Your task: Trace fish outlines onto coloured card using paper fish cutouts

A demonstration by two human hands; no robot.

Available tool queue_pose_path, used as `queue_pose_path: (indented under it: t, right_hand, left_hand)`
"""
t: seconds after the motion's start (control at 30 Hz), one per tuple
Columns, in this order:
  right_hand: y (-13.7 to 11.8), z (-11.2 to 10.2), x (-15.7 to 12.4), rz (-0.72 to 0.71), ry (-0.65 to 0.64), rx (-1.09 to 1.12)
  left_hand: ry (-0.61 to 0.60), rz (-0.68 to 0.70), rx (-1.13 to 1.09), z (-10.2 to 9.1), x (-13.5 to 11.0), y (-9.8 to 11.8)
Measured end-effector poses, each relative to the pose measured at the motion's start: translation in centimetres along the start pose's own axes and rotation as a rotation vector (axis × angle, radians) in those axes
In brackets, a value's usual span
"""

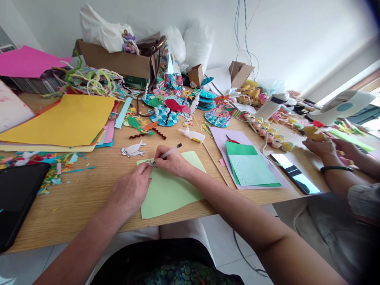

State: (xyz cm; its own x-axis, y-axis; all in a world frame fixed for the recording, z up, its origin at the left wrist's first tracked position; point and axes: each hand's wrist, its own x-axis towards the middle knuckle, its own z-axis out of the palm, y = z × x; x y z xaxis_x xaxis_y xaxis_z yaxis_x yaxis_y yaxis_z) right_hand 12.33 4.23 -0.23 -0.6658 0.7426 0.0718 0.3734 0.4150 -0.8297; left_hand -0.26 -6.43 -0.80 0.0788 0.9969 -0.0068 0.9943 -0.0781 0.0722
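A light green sheet of paper [166, 194] lies at the near edge of the wooden table [74, 198]. My right hand [172, 161] is closed around a pen [170, 152], its tip down on the sheet's top left corner. My left hand [130, 190] rests on the sheet's left edge, fingertips pinched together on a small grey cutout [150, 162] right at the pen tip. A white paper turtle cutout [133, 149] lies just beyond, on the bare wood.
Another person's hands [323, 148] work at the right by a phone [295, 178]. Green sheets [251, 168] on lilac paper, a glue bottle [192, 135], a wooden stick [215, 164], coloured paper stacks [65, 120], paper fish crafts [175, 106] and a black tablet [18, 198] surround me.
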Motion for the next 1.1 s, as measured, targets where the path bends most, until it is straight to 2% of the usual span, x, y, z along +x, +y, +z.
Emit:
queue_pose_path:
  t: [0.9,1.1]
  right_hand:
    - [0.67,-0.52,-0.30,0.010,0.073,-0.021]
    - [0.66,-0.42,-0.34,-0.001,0.082,-0.034]
  left_hand:
    - [0.031,0.018,0.008,0.77,0.23,-0.31]
    - [-0.039,-0.005,0.043,-0.11,0.44,0.10]
